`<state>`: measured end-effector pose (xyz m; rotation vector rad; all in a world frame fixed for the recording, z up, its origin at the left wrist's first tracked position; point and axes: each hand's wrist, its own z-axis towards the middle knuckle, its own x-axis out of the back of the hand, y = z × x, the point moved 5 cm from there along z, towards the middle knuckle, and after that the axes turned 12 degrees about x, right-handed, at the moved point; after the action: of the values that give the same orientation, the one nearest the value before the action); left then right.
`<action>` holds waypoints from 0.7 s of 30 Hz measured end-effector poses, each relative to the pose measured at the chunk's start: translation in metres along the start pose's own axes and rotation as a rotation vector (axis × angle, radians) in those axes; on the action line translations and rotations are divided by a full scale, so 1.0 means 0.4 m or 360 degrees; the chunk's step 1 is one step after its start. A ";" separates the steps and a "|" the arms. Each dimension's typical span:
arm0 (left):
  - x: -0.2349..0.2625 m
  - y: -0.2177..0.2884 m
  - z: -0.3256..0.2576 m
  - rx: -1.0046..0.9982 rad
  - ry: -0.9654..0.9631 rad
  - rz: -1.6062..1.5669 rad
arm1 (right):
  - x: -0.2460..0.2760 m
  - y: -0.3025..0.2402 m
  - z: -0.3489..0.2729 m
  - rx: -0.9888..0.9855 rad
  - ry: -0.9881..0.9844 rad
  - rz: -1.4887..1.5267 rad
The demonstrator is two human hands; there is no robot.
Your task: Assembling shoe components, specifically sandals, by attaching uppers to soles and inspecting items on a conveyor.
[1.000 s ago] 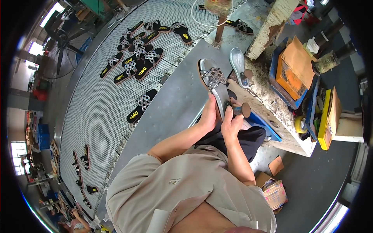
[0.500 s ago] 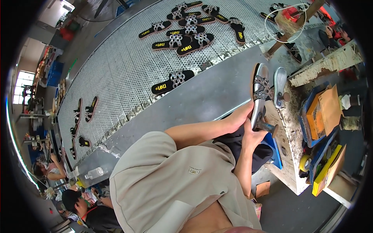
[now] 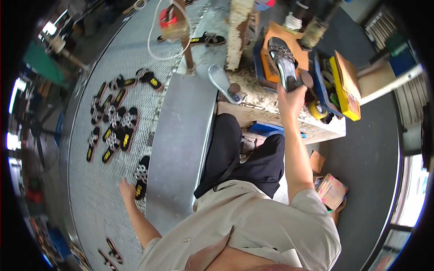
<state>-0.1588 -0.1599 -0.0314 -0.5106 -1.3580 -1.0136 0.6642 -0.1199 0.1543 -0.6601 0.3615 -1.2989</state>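
My right hand (image 3: pixel 290 95) grips the heel of a grey sandal with a studded strap (image 3: pixel 281 59), holding it up over the worn workbench (image 3: pixel 261 100). My left hand (image 3: pixel 128 191) reaches out to the left over the mesh conveyor (image 3: pixel 90 194), fingers apart, beside a black sandal with a patterned strap (image 3: pixel 141 177) lying near the belt's edge. It holds nothing. A bare grey sole (image 3: pixel 222 83) lies on the bench's near corner.
Several more black sandals (image 3: pixel 115 131) lie scattered on the mesh belt. A smooth metal sheet (image 3: pixel 181 149) runs between belt and bench. Orange and yellow boxes (image 3: pixel 344 86) and a tape roll (image 3: pixel 318 109) crowd the bench. Cardboard (image 3: pixel 331 190) lies on the floor.
Both hands were on the studded sandal before. Now the left hand has let go and swung out to the belt, and the right hand has carried the sandal over the bench.
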 end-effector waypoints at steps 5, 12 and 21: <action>-0.031 0.130 -0.022 -0.0097 -0.0486 -0.0022 | -0.182 0.217 0.154 0.0039 -0.0075 -0.0444; 0.019 0.097 -0.145 0.0035 -0.0586 -0.0310 | -0.256 0.200 0.209 0.0175 0.0016 -0.0812; 0.069 0.040 -0.160 -0.0185 -0.0220 -0.0285 | -0.005 0.238 0.110 0.1155 0.0431 -0.1188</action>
<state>-0.1128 -0.2117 -0.0138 -0.5617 -1.4937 -1.2273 0.7626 -0.0955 0.1275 0.0310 -0.1821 -2.0846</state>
